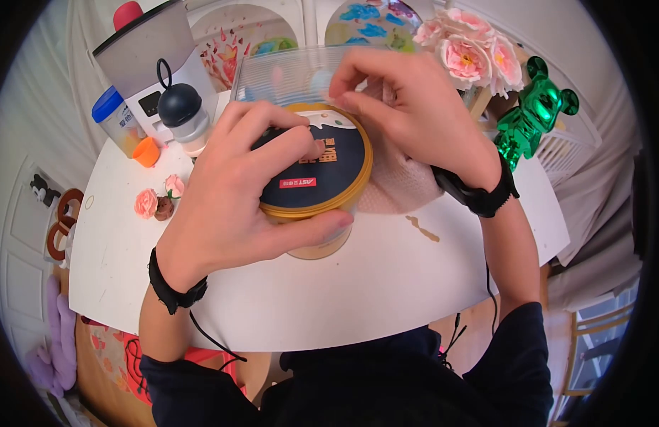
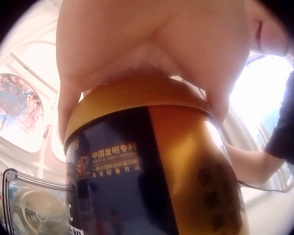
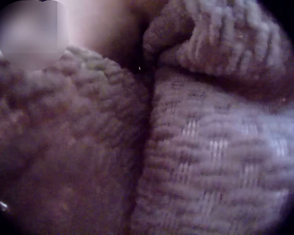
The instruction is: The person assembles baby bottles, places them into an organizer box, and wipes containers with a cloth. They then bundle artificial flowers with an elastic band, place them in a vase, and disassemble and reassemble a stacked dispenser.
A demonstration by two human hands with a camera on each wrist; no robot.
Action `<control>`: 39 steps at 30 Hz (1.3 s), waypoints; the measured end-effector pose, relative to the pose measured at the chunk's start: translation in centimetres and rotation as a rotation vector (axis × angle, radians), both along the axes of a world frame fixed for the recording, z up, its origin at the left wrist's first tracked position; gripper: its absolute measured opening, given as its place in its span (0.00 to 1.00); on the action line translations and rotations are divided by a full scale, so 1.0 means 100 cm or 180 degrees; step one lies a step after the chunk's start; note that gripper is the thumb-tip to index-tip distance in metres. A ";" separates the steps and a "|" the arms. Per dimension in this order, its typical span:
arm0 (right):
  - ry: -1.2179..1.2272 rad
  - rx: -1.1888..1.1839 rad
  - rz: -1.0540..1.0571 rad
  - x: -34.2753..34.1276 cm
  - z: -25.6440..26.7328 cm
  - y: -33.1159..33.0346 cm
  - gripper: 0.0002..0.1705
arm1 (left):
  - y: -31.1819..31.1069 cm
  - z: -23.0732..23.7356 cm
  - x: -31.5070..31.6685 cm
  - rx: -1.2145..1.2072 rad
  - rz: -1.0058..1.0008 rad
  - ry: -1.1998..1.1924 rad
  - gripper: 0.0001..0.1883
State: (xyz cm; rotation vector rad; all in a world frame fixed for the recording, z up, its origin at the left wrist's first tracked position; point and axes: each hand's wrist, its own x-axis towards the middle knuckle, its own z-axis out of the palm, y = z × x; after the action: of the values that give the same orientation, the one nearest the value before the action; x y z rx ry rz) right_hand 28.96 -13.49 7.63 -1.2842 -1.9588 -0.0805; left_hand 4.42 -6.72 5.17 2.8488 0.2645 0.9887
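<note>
A round jar with a dark, gold-rimmed lid (image 1: 322,178) stands on the white table in front of me. My left hand (image 1: 229,185) grips the lid from above, thumb along the near rim and fingers reaching over the top. In the left wrist view, the dark-blue and gold jar body (image 2: 122,196) shows beneath that hand. Behind and right of the jar, my right hand (image 1: 425,107) holds a pinkish-beige textured cloth (image 1: 397,185) with bent fingers and thumb. The cloth (image 3: 210,152) hangs beside the jar and fills most of the right wrist view.
A clear ribbed plastic box (image 1: 262,78) stands behind the jar. To the left are a dark-capped bottle (image 1: 181,110), an orange cup (image 1: 148,151) and small roses (image 1: 147,204). A shiny green bear figure (image 1: 532,110) and pink flowers (image 1: 464,60) stand right. A brown smear (image 1: 423,229) marks the table.
</note>
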 end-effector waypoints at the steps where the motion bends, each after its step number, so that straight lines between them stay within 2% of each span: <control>1: 0.0100 0.0072 -0.0001 -0.003 0.002 0.001 0.06 | 0.000 0.000 0.000 -0.0002 -0.0003 -0.0004 0.30; 3: 0.0197 0.0144 -0.0003 -0.004 0.000 0.005 0.06 | 0.000 0.000 0.000 -0.0006 -0.0004 0.0012 0.30; 5: 0.0295 -0.0105 0.0551 0.000 -0.005 0.015 0.06 | 0.001 0.001 0.000 -0.0034 -0.0027 0.0010 0.29; 6: 0.0294 -0.0115 0.0553 0.001 -0.004 0.018 0.06 | 0.001 0.001 -0.001 -0.0055 -0.0050 0.0016 0.29; 8: 0.0056 -0.0249 0.0098 0.004 -0.001 0.021 0.06 | 0.003 0.001 -0.001 -0.0085 -0.0067 0.0018 0.28; 14: 0.0344 0.0026 0.0123 0.004 -0.004 0.009 0.06 | 0.006 0.004 -0.005 -0.0146 -0.0193 0.0076 0.28; 18: 0.0275 -0.0150 0.0355 0.003 -0.006 -0.001 0.06 | 0.014 0.006 -0.009 -0.0364 -0.0405 0.0170 0.29; 20: 0.0133 -0.0141 -0.0028 0.009 -0.005 -0.005 0.06 | 0.016 0.009 -0.011 -0.0362 -0.0396 0.0233 0.29; 24: 0.0133 0.0241 -0.0236 0.017 -0.012 -0.008 0.06 | 0.016 0.010 -0.013 -0.0397 -0.0316 0.0350 0.29; 26: 0.0451 0.0656 -0.0068 0.010 -0.016 -0.011 0.06 | 0.020 0.007 -0.016 -0.0508 -0.0291 0.0332 0.29; 31: 0.0443 0.0567 0.0199 -0.009 -0.030 -0.023 0.07 | 0.022 0.004 -0.016 -0.0469 -0.0270 0.0297 0.30; 33: 0.0427 0.0443 0.0367 -0.017 -0.033 -0.026 0.08 | 0.021 0.006 -0.014 -0.0801 -0.0356 0.0279 0.31; 37: 0.0923 0.0441 0.0761 -0.031 -0.032 -0.035 0.10 | 0.020 0.006 -0.014 -0.0813 -0.0446 0.0292 0.32; 39: 0.1063 0.0475 0.0851 -0.036 -0.033 -0.036 0.12 | 0.012 0.014 -0.015 -0.1106 0.0020 0.0688 0.33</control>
State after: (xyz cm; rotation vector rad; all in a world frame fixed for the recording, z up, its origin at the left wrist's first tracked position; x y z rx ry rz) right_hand 25.39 -17.08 4.36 -0.8682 -1.7790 0.1120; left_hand 2.89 -5.56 6.60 2.6301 0.4197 0.5669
